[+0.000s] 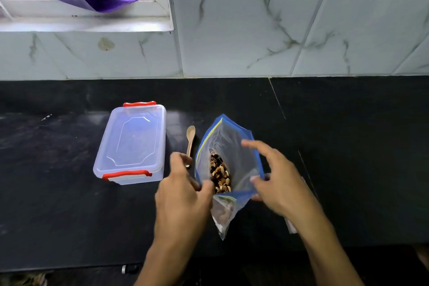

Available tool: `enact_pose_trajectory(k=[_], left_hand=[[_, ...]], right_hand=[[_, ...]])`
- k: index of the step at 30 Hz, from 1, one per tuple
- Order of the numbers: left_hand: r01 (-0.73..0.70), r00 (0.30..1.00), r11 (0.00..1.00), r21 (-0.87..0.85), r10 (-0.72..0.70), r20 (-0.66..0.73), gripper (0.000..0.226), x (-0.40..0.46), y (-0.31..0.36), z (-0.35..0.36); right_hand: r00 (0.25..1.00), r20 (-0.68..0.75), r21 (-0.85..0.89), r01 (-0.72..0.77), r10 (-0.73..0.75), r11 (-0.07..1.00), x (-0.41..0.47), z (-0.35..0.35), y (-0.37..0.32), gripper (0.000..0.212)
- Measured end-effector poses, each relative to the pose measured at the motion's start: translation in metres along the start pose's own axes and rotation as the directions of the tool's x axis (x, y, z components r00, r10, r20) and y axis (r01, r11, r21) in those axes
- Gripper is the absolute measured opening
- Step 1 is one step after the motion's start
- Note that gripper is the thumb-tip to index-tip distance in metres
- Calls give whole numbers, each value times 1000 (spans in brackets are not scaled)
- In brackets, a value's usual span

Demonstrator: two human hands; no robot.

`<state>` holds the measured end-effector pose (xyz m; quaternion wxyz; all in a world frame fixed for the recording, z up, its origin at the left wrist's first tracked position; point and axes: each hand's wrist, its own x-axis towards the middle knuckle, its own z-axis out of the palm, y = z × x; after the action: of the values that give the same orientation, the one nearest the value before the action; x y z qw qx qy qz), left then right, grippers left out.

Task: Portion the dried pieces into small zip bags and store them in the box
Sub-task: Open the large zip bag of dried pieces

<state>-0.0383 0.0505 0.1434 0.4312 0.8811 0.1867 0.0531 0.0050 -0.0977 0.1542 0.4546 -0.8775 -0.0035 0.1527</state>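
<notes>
Head view looks down on my two hands spreading a big zip bag (228, 146) above the black counter (348, 146). My left hand (183, 197) pinches the near-left edge of its blue rim between thumb and fingers; my right hand (278, 176) grips the right edge with the thumb, its other fingers loosely fanned. I hold the mouth wide and tipped toward me, I'd say so I can see and reach the dried pieces (219, 174) heaped at the bottom. A spoon (190, 144) lies just left of the bag, within reach for scooping. The box (132, 144) sits further left, lid on and red clips down, so nothing is stored yet. Something pale shows under my right wrist; possibly the small bags, I cannot tell.
</notes>
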Motion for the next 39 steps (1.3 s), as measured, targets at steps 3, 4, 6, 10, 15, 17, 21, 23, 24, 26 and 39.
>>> enact_pose_trajectory(k=[3, 4, 6, 10, 15, 17, 21, 23, 24, 26, 39], left_hand=[[-38, 999, 998, 49, 39, -13, 31, -2, 5, -5], [-53, 999, 997, 62, 53, 0, 30, -5, 7, -5], [-67, 997, 996, 55, 65, 31, 33, -11, 10, -2], [-35, 999, 999, 33, 35, -8, 33, -7, 4, -6], [-12, 1000, 995, 101, 13, -12, 32, -4, 4, -10], [-35, 999, 985, 171, 34, 8, 40, -1, 11, -9], [-139, 986, 944, 298, 161, -50, 47, 40, 28, 3], [-172, 982, 926, 335, 187, -12, 47, 73, 38, 15], [-197, 979, 918, 345, 201, 25, 46, 89, 41, 21], [-262, 965, 900, 349, 243, 98, 36, 113, 43, 28], [153, 794, 984, -87, -70, 604, 33, 153, 32, 19]], right_hand=[[997, -74, -115, -14, 5, 993, -2, 3, 1, 44], [995, -93, -169, 3, -19, 986, -2, 6, 1, 40], [991, -118, -206, 40, -66, 978, -3, 11, 3, 32], [981, -192, -104, -31, 10, 994, -1, 5, 10, 27], [977, -203, -122, 39, -63, 992, -5, 4, 12, 16], [970, -219, -177, 70, -108, 982, -3, 5, 9, 22], [961, -247, -212, 75, -127, 974, 39, -6, -9, 50], [975, -180, -232, 86, -130, 969, 69, -10, -17, 41], [977, -159, -250, 100, -143, 963, 81, -10, -19, 29], [978, -127, -281, 126, -167, 951, 95, -9, -20, 16], [893, 436, 328, -277, 116, 903, 121, -23, -12, 29]])
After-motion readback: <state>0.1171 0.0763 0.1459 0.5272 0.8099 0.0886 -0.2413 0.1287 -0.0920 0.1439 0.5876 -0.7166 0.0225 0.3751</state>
